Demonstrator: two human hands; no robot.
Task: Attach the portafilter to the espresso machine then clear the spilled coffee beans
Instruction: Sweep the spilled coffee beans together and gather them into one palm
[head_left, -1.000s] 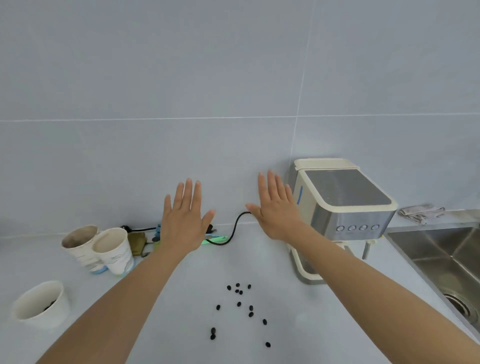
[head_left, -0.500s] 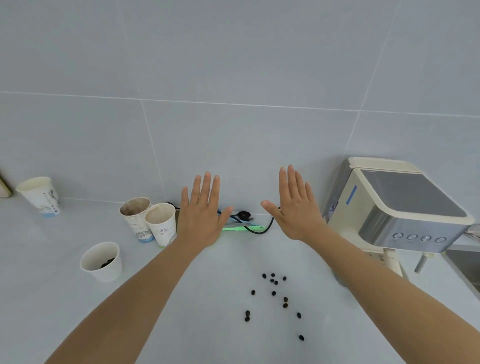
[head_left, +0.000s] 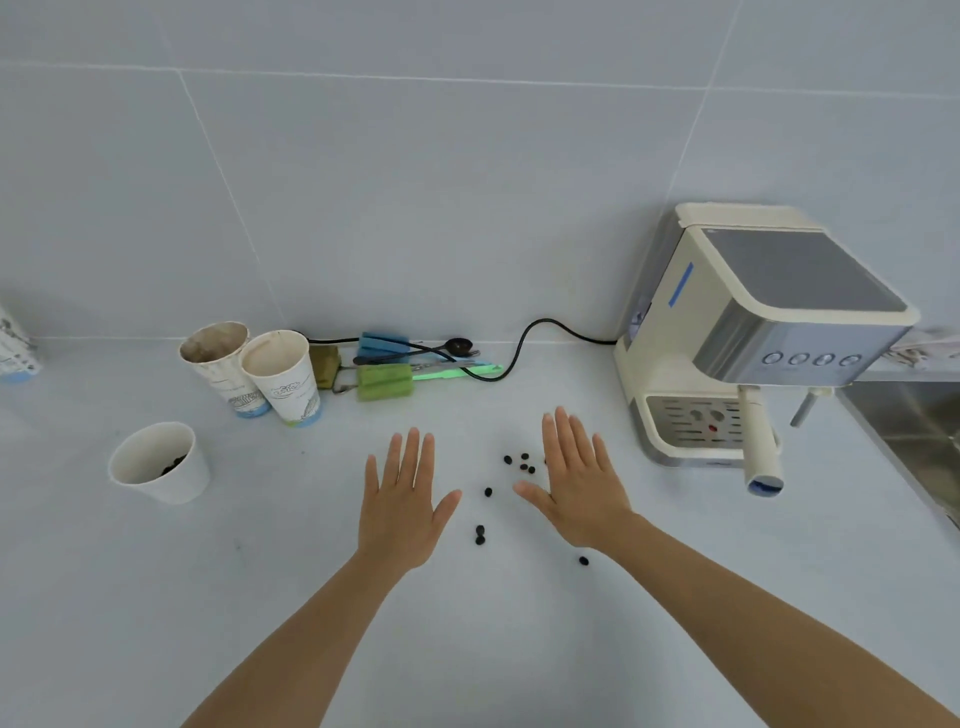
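Two flat, empty hands over a counter scattered with coffee beans

The left hand (head_left: 400, 506) and right hand (head_left: 579, 491) are held palm-down with fingers spread above the pale counter (head_left: 130, 597), gripping nothing; dark coffee beans (head_left: 519, 464) lie loose between and around them, one cluster just beside the right fingers; the cream espresso machine (head_left: 753, 322) stands at the right, a portafilter handle (head_left: 759, 447) jutting forward from under it; at the left a white paper cup (head_left: 156, 462) holds a few beans, two taller printed cups (head_left: 254, 369) touch behind it; sponges (head_left: 384, 382) and a black cord (head_left: 524, 345) lie along the tiled wall (head_left: 415, 182).
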